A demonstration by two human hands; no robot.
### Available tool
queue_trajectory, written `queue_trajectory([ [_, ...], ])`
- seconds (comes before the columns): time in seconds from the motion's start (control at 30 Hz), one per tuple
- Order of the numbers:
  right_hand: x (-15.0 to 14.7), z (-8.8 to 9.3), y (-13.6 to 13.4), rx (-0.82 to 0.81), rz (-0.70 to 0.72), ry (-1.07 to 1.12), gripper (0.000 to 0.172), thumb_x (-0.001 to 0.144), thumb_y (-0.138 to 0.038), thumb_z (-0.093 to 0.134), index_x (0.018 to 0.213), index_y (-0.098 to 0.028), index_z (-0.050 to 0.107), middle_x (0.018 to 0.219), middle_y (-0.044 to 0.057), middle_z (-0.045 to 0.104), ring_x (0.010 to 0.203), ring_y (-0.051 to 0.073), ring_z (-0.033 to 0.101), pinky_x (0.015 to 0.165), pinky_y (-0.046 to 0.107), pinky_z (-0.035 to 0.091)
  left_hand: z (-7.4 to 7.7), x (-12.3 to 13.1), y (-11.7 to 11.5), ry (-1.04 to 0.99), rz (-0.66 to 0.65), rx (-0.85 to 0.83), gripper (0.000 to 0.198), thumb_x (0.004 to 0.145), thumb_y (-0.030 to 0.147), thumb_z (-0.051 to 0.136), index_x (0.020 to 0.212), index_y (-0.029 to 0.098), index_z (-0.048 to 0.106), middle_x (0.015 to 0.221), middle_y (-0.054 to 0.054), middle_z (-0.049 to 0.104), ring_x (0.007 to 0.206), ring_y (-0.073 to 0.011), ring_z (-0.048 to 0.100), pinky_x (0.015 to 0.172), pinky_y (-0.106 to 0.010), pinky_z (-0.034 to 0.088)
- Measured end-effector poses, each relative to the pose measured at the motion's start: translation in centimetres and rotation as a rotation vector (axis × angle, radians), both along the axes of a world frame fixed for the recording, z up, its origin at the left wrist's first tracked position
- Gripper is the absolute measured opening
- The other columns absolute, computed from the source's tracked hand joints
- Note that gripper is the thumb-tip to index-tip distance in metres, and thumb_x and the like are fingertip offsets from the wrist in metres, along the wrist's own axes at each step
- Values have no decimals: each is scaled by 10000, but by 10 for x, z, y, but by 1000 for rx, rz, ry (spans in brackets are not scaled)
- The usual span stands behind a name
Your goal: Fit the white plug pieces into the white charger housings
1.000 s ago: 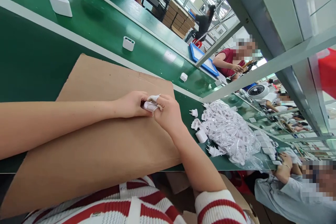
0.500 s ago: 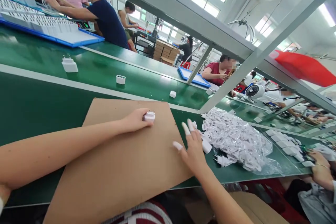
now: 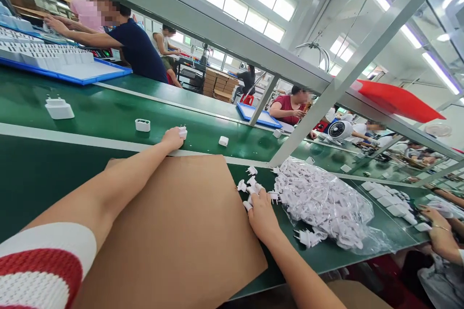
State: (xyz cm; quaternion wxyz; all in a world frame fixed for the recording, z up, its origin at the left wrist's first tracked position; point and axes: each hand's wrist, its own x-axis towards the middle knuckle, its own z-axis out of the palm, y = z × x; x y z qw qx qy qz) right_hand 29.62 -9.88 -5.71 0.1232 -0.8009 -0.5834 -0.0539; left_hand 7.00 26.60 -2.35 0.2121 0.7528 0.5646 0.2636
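My left hand reaches over the far edge of the cardboard sheet and is closed on a white charger with two prongs, above the green strip behind. My right hand, with white covers on its fingertips, is at the sheet's right edge. Its fingers curl down among small white plug pieces, and what lies between them is hidden. Beside it lies a clear plastic bag heaped with white plug pieces. A loose plug piece with dark prongs lies at the bag's near side.
More white chargers stand on the green strip: one at the left, an open-topped one and a small one. A blue tray bears rows of chargers. A slanted metal post rises by the bag. Co-workers sit around.
My left hand has carried the charger from over the cardboard to the green strip behind. My right hand, spread before, has come down with bent fingers onto the plug pieces. The view has shifted.
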Motion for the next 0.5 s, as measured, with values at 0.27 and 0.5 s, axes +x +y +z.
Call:
queue_trajectory([
  [0.27,-1,46,16,7,86,141,314,878,-96,482,1090,-190,694,1213,152,603,1049,292,649,894,417,531,12,-88,10,-147,340,245,1053,761,714,535,1472,-35,332,1631,-178,202,1494,-499,-18,1165,-566,108],
  [0.5,-24,69,45,21,261,1322,387,916,-493,602,1195,-227,630,1101,85,730,911,235,722,750,391,614,33,-142,1,-67,50,44,839,727,875,498,1016,93,595,1045,-103,661,1199,-307,524,894,-418,362],
])
